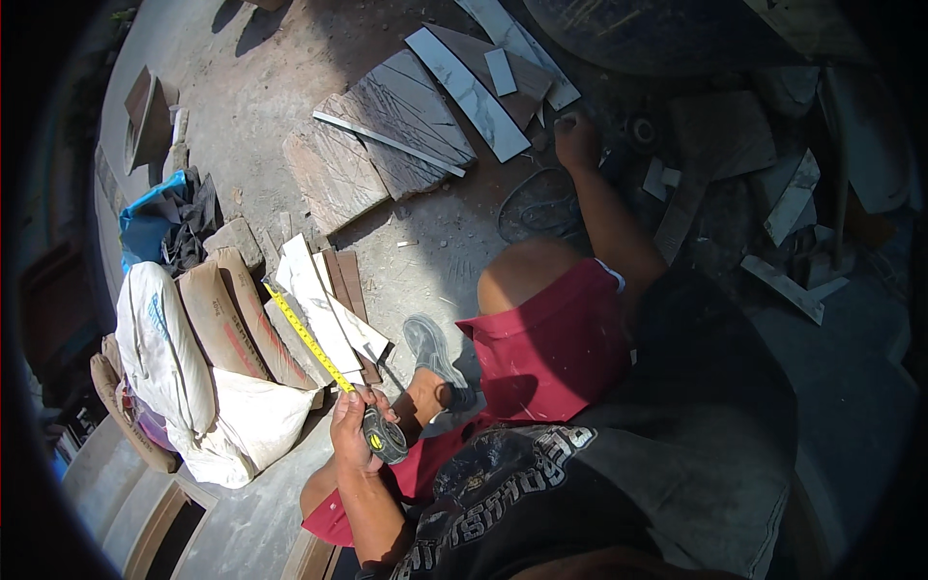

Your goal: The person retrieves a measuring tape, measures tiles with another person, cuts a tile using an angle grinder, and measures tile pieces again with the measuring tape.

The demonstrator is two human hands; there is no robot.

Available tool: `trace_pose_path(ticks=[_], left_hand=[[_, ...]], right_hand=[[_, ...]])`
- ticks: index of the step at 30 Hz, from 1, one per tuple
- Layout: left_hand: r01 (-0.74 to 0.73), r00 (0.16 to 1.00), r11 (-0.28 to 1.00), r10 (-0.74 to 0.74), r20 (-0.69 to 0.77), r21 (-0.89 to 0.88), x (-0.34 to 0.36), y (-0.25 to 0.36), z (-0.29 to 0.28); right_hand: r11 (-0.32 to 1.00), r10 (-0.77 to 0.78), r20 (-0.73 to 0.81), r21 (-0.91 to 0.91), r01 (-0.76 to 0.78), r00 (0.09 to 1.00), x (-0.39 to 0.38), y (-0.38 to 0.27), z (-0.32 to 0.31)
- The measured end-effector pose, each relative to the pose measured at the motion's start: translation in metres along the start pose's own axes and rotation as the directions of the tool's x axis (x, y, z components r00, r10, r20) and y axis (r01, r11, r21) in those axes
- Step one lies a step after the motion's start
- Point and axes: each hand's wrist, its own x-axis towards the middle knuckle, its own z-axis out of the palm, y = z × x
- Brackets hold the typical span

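My left hand [350, 430] is closed round a dark tape measure [385, 437] in front of my lap. Its yellow blade [307, 333] is drawn out to the upper left, reaching over white marbled strips of tile [311, 300] beside some sacks. In shadow at the far right, my right hand [578, 143] has its fingers curled in; what they hold, if anything, is too dark to make out. Close to it lie a long white marbled tile strip [471, 94] and a brown tile piece [498, 72] with a small white offcut [500, 72] on top.
Stone-patterned slabs [401, 121] lie ahead, a thin strip [387, 143] across them. Brown cement sacks [220, 314] and a white sack [164, 348] stand at left. A cable [517, 208] coils below my right hand. Broken tiles [795, 198] litter the right side.
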Motion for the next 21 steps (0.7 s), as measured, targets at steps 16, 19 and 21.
trace_pose_path(ticks=[16, 19, 21], left_hand=[[-0.076, 0.997, 0.996, 0.076, -0.015, -0.043, -0.022, 0.000, -0.016], [-0.052, 0.999, 0.998, 0.052, 0.009, -0.037, -0.018, 0.004, -0.013], [-0.066, 0.998, 0.998, 0.066, -0.017, -0.023, -0.020, 0.008, -0.012]], right_hand=[[0.926, -0.373, 0.051, -0.050, 0.375, 0.927, 0.055, -0.054, 0.021], [0.898, -0.429, -0.168, 0.029, 0.439, 0.888, 0.021, -0.057, 0.000], [0.826, -0.551, -0.260, -0.034, 0.562, 0.793, 0.002, -0.060, -0.019]])
